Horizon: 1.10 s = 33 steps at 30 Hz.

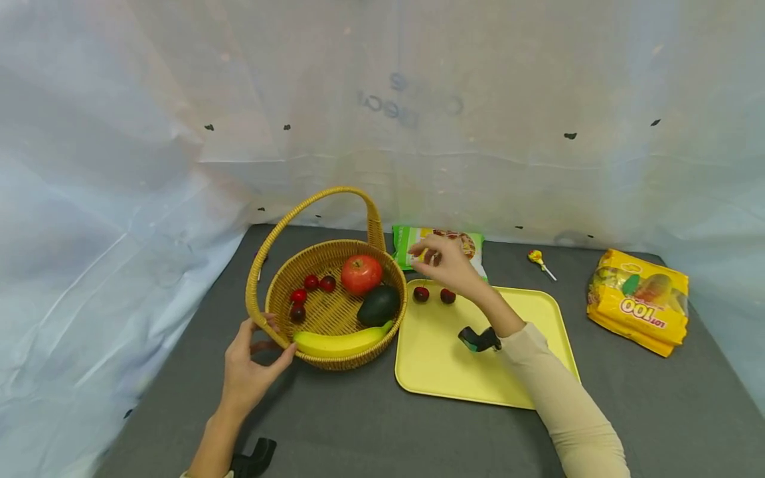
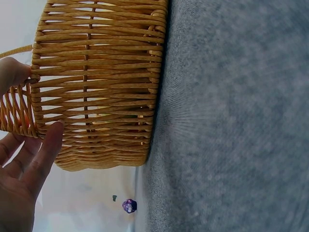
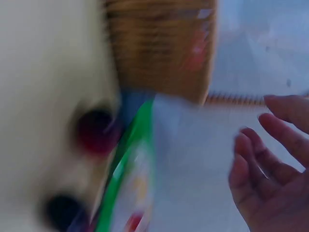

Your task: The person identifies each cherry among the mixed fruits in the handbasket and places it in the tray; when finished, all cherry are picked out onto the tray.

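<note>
A yellow wicker basket with a tall handle stands left of centre. My left hand grips its near-left rim at the handle's base; the left wrist view shows thumb and fingers on either side of the woven wall. Inside lie a banana, a dark green avocado, a red round fruit and several cherries. My right hand hovers above the far edge of the yellow tray, fingers loosely bent, nothing visible between them. Below it, two dark cherries rest on the tray.
A green-and-white snack bag lies behind the tray, partly covered by my right hand. Farther right are a wrapped lollipop and a yellow mango-printed bag. A purple lollipop lies beyond the basket. Plastic sheeting hangs behind the grey table.
</note>
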Motion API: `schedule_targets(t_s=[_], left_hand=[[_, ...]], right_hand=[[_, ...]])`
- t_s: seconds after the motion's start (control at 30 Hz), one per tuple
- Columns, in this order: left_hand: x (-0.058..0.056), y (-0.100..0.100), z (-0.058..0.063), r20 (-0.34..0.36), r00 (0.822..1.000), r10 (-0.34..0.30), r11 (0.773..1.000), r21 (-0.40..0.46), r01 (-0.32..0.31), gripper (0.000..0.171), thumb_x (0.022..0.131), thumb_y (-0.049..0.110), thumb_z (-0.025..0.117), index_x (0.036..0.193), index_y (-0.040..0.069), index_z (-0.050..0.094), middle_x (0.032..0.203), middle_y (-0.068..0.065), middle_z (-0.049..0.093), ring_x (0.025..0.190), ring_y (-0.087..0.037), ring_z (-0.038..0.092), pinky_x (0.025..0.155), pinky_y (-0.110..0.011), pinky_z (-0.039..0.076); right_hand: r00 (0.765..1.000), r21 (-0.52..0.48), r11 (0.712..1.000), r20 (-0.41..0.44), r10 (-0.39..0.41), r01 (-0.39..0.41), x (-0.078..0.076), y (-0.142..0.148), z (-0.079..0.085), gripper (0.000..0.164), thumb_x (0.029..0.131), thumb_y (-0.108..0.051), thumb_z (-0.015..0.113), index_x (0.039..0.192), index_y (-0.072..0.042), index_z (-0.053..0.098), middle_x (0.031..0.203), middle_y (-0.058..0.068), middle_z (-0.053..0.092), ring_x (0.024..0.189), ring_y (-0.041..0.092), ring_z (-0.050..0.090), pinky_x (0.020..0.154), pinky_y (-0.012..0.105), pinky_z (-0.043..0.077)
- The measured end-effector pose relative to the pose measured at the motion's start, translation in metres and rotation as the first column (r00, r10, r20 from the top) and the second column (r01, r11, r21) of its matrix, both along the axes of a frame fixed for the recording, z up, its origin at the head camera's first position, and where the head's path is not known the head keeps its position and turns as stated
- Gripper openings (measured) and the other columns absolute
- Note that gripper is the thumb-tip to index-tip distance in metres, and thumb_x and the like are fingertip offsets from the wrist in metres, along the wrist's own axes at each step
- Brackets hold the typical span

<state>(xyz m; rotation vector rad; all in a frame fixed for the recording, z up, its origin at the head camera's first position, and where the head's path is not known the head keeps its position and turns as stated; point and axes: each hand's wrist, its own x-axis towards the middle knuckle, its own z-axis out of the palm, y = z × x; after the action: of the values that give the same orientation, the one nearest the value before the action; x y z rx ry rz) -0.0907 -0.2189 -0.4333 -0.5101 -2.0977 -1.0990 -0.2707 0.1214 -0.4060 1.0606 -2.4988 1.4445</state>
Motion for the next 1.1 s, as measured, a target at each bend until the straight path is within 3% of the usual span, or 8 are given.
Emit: schedule_targets(t_s=[0.13, 0.23, 0.33, 0.5, 0.6, 0.77, 0.93, 1.1], left_hand=[[0.000, -0.001, 0.001, -0.002, 1.000, -0.013, 1.000, 0.007, 0.013, 0.069, 0.054, -0.028, 0.077, 0.117, -0.019, 0.054, 0.104, -0.012, 0.060, 0.092, -0.008, 0.060, 0.064, -0.016, 0.057], [0.000, -0.002, 0.001, 0.000, 1.000, -0.022, 1.000, 0.008, 0.022, 0.068, 0.054, -0.028, 0.077, 0.117, -0.019, 0.054, 0.105, -0.011, 0.060, 0.093, -0.008, 0.060, 0.064, -0.018, 0.058], [-0.001, -0.004, 0.000, -0.004, 1.000, -0.016, 1.000, 0.006, 0.016, 0.067, 0.055, -0.027, 0.077, 0.117, -0.019, 0.054, 0.107, -0.010, 0.060, 0.094, -0.012, 0.060, 0.065, -0.018, 0.058], [0.001, -0.007, 0.000, 0.008, 1.000, 0.022, 1.000, 0.019, -0.022, 0.066, 0.057, -0.027, 0.077, 0.118, -0.019, 0.054, 0.110, -0.004, 0.060, 0.095, -0.012, 0.059, 0.067, -0.015, 0.057], [-0.001, -0.012, -0.009, 0.054, 0.998, 0.037, 0.999, 0.025, -0.039, 0.068, 0.060, -0.023, 0.079, 0.122, -0.017, 0.053, 0.108, -0.006, 0.059, 0.094, -0.011, 0.059, 0.067, -0.016, 0.057], [-0.010, -0.028, -0.034, 0.036, 0.999, 0.028, 0.999, 0.019, -0.029, 0.077, 0.059, -0.019, 0.082, 0.130, -0.012, 0.054, 0.106, -0.017, 0.061, 0.093, -0.015, 0.060, 0.067, -0.017, 0.058], [-0.009, -0.025, -0.030, 0.006, 0.999, 0.036, 0.999, 0.000, -0.036, 0.080, 0.055, -0.022, 0.082, 0.129, -0.012, 0.055, 0.103, -0.014, 0.061, 0.092, -0.016, 0.060, 0.068, -0.016, 0.057], [-0.004, -0.013, -0.013, -0.016, 1.000, 0.011, 1.000, -0.002, -0.011, 0.078, 0.055, -0.025, 0.077, 0.129, -0.014, 0.054, 0.100, -0.013, 0.060, 0.089, -0.021, 0.060, 0.070, -0.012, 0.055]], right_hand=[[0.979, 0.070, 0.977, 0.033, 0.201, -0.203, -0.002, -0.047, 0.015, 0.032, 0.092, -0.006, 0.071, 0.122, 0.004, 0.066, 0.118, 0.020, 0.062, 0.098, 0.033, 0.062, 0.078, 0.043, 0.057], [0.940, 0.178, 0.923, 0.076, 0.333, -0.341, -0.003, -0.082, 0.022, 0.038, 0.093, -0.007, 0.070, 0.128, 0.003, 0.062, 0.126, 0.020, 0.059, 0.109, 0.036, 0.059, 0.089, 0.041, 0.054], [0.905, 0.281, 0.861, 0.129, 0.405, -0.425, -0.005, -0.110, 0.027, 0.038, 0.094, -0.006, 0.068, 0.131, 0.000, 0.062, 0.129, 0.017, 0.058, 0.107, 0.033, 0.057, 0.086, 0.030, 0.051], [0.879, 0.346, 0.808, 0.184, 0.440, -0.477, -0.008, -0.134, 0.038, 0.037, 0.093, -0.002, 0.068, 0.129, 0.000, 0.063, 0.124, 0.013, 0.061, 0.090, 0.028, 0.053, 0.072, 0.023, 0.043], [0.860, 0.334, 0.793, 0.220, 0.460, -0.510, -0.011, -0.138, 0.043, 0.038, 0.092, -0.001, 0.068, 0.130, 0.003, 0.062, 0.128, 0.017, 0.061, 0.099, 0.031, 0.056, 0.081, 0.026, 0.048], [0.834, 0.339, 0.765, 0.294, 0.466, -0.547, -0.015, -0.154, 0.046, 0.041, 0.093, -0.001, 0.068, 0.132, 0.002, 0.059, 0.135, 0.018, 0.057, 0.125, 0.032, 0.053, 0.105, 0.040, 0.047], [0.804, 0.344, 0.730, 0.335, 0.492, -0.590, -0.013, -0.179, 0.038, 0.043, 0.092, -0.001, 0.068, 0.134, 0.004, 0.058, 0.135, 0.020, 0.057, 0.125, 0.034, 0.053, 0.103, 0.036, 0.048], [0.787, 0.310, 0.732, 0.364, 0.498, -0.607, -0.009, -0.198, 0.026, 0.046, 0.089, 0.006, 0.068, 0.134, 0.006, 0.057, 0.135, 0.021, 0.057, 0.124, 0.036, 0.054, 0.095, 0.025, 0.050]])
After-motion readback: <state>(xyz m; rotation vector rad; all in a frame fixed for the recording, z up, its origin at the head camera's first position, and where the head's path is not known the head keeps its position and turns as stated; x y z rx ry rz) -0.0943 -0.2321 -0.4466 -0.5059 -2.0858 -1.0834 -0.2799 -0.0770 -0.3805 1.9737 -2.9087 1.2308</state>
